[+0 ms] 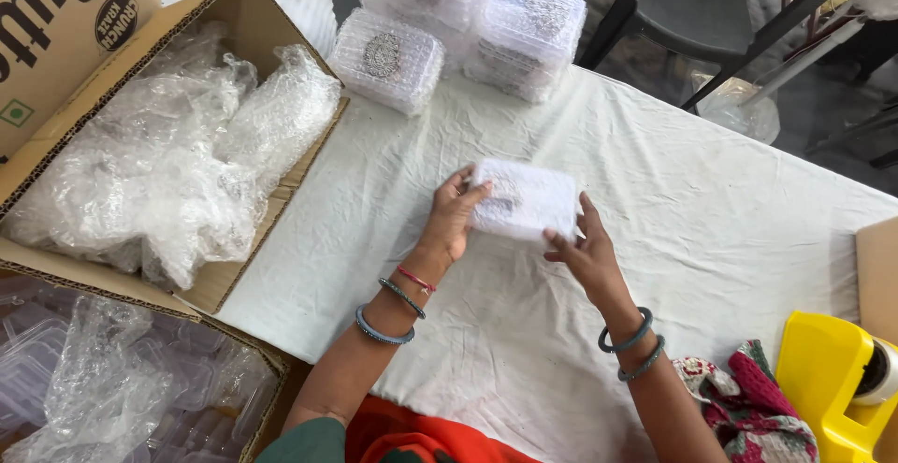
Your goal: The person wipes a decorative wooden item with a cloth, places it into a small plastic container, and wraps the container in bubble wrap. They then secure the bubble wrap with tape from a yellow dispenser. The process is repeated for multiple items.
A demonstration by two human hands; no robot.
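While both hands grip it from opposite ends, a small box (524, 199) wrapped in bubble wrap is held just above the white cloth (655, 201) covering the table. The left hand (454, 215) clasps the box's left end with fingers curled over its top edge; the right hand (585, 253) pinches its lower right corner. The box is rectangular with rounded corners, pale and frosted under the wrap, with a faint dark pattern showing through. At least three similar wrapped boxes (388, 59) sit stacked at the table's far edge. Two open cartons stand to the left: one carton (234, 276) filled with loose bubble wrap (168, 164), the nearer holding clear plastic tubs (187, 379). One yellow tape dispenser (828, 379) sits at lower right, beside a patterned cloth (748, 407).
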